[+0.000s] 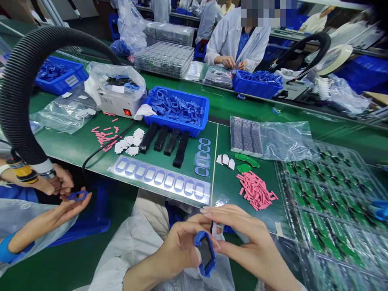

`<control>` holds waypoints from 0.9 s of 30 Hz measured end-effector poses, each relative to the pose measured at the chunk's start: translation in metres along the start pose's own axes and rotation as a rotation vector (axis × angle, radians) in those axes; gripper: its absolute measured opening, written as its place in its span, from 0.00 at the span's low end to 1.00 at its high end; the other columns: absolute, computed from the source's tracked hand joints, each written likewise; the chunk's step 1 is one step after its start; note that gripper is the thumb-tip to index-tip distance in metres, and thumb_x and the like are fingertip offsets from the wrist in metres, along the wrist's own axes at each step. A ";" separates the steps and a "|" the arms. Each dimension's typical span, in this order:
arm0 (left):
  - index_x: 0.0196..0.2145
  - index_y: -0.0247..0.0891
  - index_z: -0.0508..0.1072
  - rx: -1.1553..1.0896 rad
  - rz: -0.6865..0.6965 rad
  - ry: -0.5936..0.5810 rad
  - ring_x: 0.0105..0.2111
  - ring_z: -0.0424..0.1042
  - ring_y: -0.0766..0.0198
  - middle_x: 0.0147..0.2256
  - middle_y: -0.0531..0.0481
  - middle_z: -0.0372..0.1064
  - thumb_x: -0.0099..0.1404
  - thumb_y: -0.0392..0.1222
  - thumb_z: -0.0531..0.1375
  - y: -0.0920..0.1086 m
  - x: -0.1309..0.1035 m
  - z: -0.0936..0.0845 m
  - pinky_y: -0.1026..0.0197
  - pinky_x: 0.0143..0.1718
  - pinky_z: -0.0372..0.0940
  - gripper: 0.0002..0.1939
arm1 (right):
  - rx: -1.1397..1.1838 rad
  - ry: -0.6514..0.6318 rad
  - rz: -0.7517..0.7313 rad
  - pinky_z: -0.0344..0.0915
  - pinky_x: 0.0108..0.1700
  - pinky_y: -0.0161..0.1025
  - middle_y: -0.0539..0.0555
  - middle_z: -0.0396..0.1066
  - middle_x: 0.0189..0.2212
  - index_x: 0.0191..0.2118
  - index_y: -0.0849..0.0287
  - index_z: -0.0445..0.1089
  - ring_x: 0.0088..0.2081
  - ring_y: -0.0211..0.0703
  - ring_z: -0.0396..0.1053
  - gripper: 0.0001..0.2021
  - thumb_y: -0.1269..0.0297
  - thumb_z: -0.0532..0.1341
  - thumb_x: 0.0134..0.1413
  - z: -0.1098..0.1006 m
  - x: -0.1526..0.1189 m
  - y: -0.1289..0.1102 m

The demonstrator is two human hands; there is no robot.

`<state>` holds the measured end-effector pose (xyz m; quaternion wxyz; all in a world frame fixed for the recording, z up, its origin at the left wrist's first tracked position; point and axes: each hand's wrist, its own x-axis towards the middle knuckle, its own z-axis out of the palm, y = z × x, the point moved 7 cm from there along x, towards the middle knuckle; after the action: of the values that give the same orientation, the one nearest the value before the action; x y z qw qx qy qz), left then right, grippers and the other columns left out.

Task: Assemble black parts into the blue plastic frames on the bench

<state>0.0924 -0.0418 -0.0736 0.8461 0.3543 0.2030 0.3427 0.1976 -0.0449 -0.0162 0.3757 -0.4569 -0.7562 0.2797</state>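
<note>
Low in the view, close to my lap, my left hand [182, 246] grips a small blue plastic frame [214, 262] between thumb and fingers. The frame is tilted on edge, with a dark flat panel [206, 252] inside its opening. My right hand [247, 236] is closed at the frame's far side, its thumb tip against the rim and its longer fingers stretched over the top. Between the hands shows a narrow black-and-white piece [214, 228], partly hidden by fingers. On the bench ahead lies a strip of blue oval rings [160, 179].
A blue bin [207, 115] of blue frames stands behind black straps [181, 149]. Pink strips [257, 190] and green boards [246, 159] lie to the right, beside clear trays [298, 226]. At left, a co-worker's hands [71, 202] work under a black hose [13, 93].
</note>
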 end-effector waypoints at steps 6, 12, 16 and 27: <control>0.30 0.37 0.79 -0.058 -0.066 -0.014 0.40 0.64 0.56 0.35 0.44 0.64 0.48 0.60 0.64 -0.005 -0.002 -0.001 0.57 0.44 0.59 0.22 | 0.060 -0.021 0.014 0.69 0.41 0.38 0.51 0.74 0.41 0.47 0.50 0.67 0.38 0.42 0.73 0.17 0.65 0.65 0.50 0.003 -0.005 0.008; 0.29 0.35 0.78 -0.286 -0.162 0.034 0.31 0.66 0.66 0.31 0.48 0.65 0.48 0.57 0.66 -0.012 -0.001 -0.002 0.66 0.35 0.60 0.21 | -0.204 -0.030 -0.085 0.66 0.49 0.44 0.57 0.68 0.49 0.54 0.56 0.63 0.50 0.46 0.66 0.20 0.62 0.60 0.56 0.003 -0.011 -0.002; 0.29 0.34 0.77 -0.437 -0.220 0.106 0.29 0.66 0.69 0.27 0.51 0.67 0.47 0.55 0.68 -0.018 -0.005 -0.004 0.68 0.33 0.60 0.20 | -0.329 -0.051 -0.180 0.68 0.44 0.42 0.59 0.69 0.44 0.52 0.60 0.65 0.46 0.44 0.67 0.15 0.65 0.54 0.60 0.007 -0.011 -0.012; 0.31 0.33 0.78 -0.505 -0.287 0.157 0.33 0.69 0.64 0.29 0.48 0.70 0.47 0.55 0.67 -0.028 -0.008 -0.004 0.62 0.40 0.63 0.21 | -0.616 0.021 -0.351 0.68 0.46 0.40 0.67 0.63 0.53 0.56 0.67 0.62 0.55 0.48 0.61 0.18 0.66 0.49 0.64 0.013 -0.028 -0.012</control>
<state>0.0969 -0.0597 -0.0958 0.9288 0.0729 0.2243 0.2857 0.1893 -0.0758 -0.0231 0.2705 -0.4148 -0.8681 -0.0349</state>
